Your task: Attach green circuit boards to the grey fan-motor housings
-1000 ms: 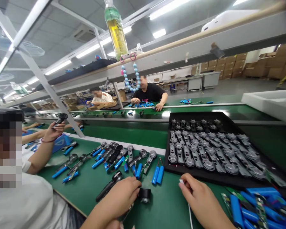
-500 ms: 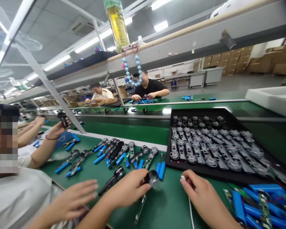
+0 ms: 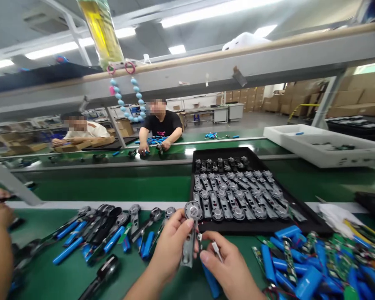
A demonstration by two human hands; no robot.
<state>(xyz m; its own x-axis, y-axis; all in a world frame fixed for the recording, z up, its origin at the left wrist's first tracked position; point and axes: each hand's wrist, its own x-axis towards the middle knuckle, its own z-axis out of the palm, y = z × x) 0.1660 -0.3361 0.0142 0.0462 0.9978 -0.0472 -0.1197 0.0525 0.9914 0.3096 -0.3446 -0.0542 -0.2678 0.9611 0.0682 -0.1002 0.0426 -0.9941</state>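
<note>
The left hand [image 3: 170,250] has lifted away from the green surface [image 3: 137,277], its grip now closed around a grey plastic housing with a round end [image 3: 188,249], raised in front of the black foam tray [image 3: 253,227] of similar housings. The right hand [image 3: 231,266] has moved in just beside it, fingers closed on a slim white connector [image 3: 216,251]. A blue cylindrical battery [image 3: 210,278] shows below, between both hands.
</note>
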